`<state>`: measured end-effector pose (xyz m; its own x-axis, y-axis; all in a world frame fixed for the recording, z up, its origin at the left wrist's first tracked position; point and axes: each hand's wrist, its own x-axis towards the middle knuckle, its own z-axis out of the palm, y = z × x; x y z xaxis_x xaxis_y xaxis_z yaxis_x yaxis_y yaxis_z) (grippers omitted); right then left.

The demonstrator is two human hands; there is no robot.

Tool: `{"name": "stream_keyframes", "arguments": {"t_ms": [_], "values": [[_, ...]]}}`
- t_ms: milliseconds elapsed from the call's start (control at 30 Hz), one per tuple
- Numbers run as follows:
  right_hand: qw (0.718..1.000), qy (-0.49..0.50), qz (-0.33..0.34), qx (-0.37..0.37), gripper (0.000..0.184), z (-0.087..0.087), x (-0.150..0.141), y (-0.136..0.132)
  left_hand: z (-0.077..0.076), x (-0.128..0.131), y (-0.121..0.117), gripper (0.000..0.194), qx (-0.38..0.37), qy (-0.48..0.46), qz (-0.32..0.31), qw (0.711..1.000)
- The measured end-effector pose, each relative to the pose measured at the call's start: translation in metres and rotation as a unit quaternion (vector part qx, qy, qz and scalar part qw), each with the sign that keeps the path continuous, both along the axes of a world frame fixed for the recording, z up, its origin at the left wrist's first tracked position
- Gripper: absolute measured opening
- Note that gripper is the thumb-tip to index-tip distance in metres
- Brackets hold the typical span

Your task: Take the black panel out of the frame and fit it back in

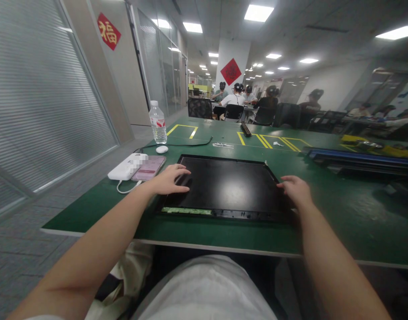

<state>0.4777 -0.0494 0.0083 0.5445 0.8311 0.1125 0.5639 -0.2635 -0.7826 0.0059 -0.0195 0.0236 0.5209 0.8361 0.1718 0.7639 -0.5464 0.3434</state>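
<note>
A flat black display panel [224, 182] lies on the green table in front of me, its dark screen facing up inside a thin black frame. A green circuit board strip [187, 210] runs along the left part of its near edge. My left hand [172, 180] is over the panel's left edge, open, with thumb and fingers spread. At the right edge, my right hand [294, 190] has its fingers drawn together on the frame; their undersides are hidden.
Left of the panel are a phone [149, 168], a white power bank [127, 166] with a cable, a small white case [162, 150] and a water bottle [158, 123]. Long dark strips [360, 159] lie at the right. Yellow tape [264, 141] marks the green table [344, 213]. People sit farther back.
</note>
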Motion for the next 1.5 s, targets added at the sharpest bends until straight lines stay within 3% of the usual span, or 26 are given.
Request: {"name": "stream_keyframes", "arguments": {"t_ms": [267, 767, 1500], "values": [[1.000, 0.005, 0.002, -0.001, 0.037, 0.002, -0.002, -0.003, 0.011, -0.007, -0.010, 0.088, -0.071, 0.034, -0.047, 0.996], [1.000, 0.014, -0.003, -0.007, 0.038, 0.008, -0.006, -0.006, 0.016, -0.010, -0.012, 0.098, -0.102, 0.037, -0.108, 0.988], [1.000, 0.001, 0.002, 0.002, 0.035, 0.001, -0.002, -0.003, 0.021, -0.004, -0.016, 0.097, -0.077, -0.008, -0.171, 0.982]]}}
